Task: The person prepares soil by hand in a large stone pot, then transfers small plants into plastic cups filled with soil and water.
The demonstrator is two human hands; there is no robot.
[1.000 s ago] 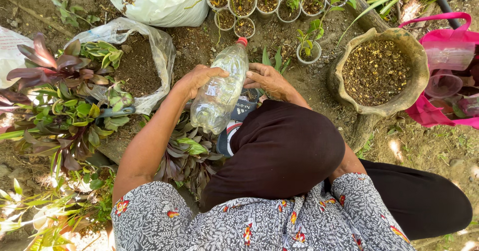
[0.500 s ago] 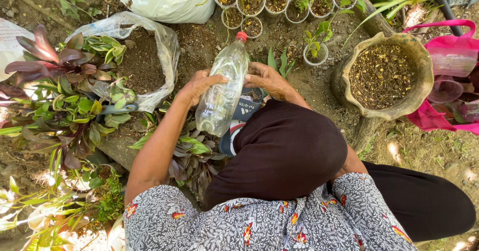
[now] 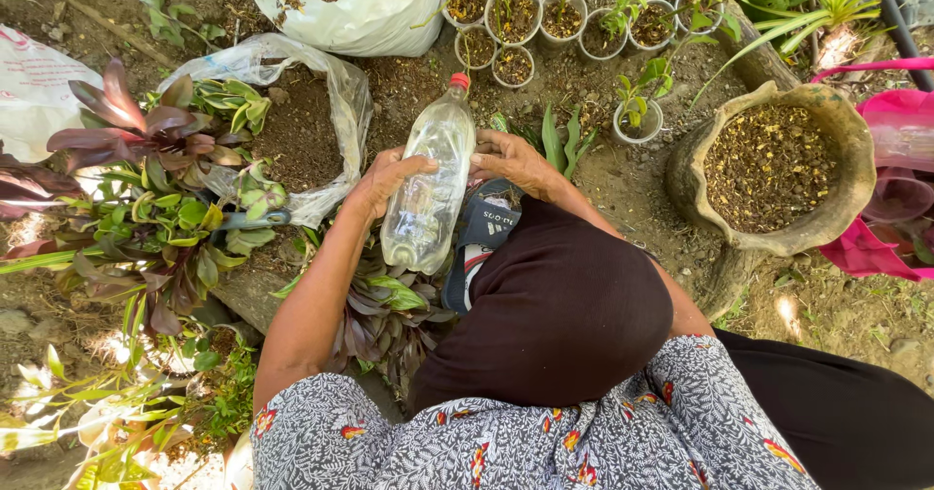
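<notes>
Fingers of the left hand (image 3: 389,181) are curled round the left flank of a clear plastic bottle (image 3: 428,193), thumb lying on its upper face; fingers of the right hand (image 3: 511,159) are spread and pressed against the bottle's right shoulder, grasping it from the other side. Bottle held between both hands above the ground, over dark purple-green leaves (image 3: 384,315). Long axis runs near vertical in the view, slightly tilted; red cap (image 3: 459,81) points away from the person, toward the row of small white pots (image 3: 513,66), base toward the body. Contents hard to judge (wall looks clear, with glare). Palms are hidden behind the bottle; the right forearm is covered by a dark head cloth (image 3: 564,315), which also hides the face and chest. Left forearm bare, reaching forward from a grey patterned sleeve (image 3: 321,441), elbow bent. A sandal (image 3: 477,247) is partly hidden under bottle and cloth. Open bag of soil (image 3: 302,130) just left of the hands; large clay pot (image 3: 769,164) to the right, well apart.
</notes>
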